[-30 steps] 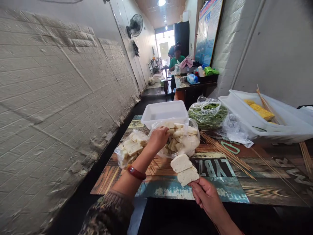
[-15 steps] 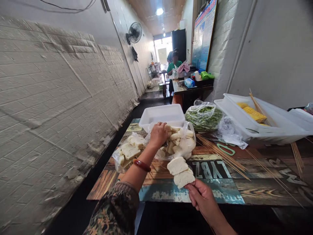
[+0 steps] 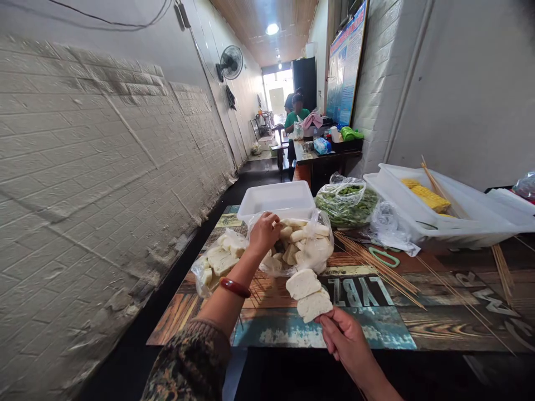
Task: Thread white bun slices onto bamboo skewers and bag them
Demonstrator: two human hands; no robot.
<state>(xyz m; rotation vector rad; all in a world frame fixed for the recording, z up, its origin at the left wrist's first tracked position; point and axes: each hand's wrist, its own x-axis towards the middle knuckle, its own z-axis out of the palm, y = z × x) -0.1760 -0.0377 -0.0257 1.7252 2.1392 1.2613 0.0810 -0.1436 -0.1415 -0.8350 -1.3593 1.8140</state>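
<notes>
My right hand (image 3: 345, 337) is closed at the lower end of two flat, pale spongy slices (image 3: 309, 295), one above the other. A thin stick shows below this hand, so they appear to be on a skewer, mostly hidden. My left hand (image 3: 264, 233), with a reddish-brown bangle on the wrist, is at the left side of an open clear plastic bag (image 3: 315, 248) full of similar pale pieces (image 3: 292, 236). Its fingers are bent and pinched together; what they grip is hidden. Another bag of pale slices (image 3: 223, 259) lies left of that forearm.
Behind the bags stands a white plastic tub (image 3: 276, 201). To the right are a bag of green vegetables (image 3: 346, 203), bamboo skewers (image 3: 378, 264), green-handled scissors (image 3: 384, 257) and white trays (image 3: 418, 223) with corn (image 3: 430, 199). A person (image 3: 296, 114) sits farther back.
My left hand has drawn back slightly to the left over the bag, its fingers lifting and pinching closer. My right hand and the slices stay nearly still. The view has shifted a little.
</notes>
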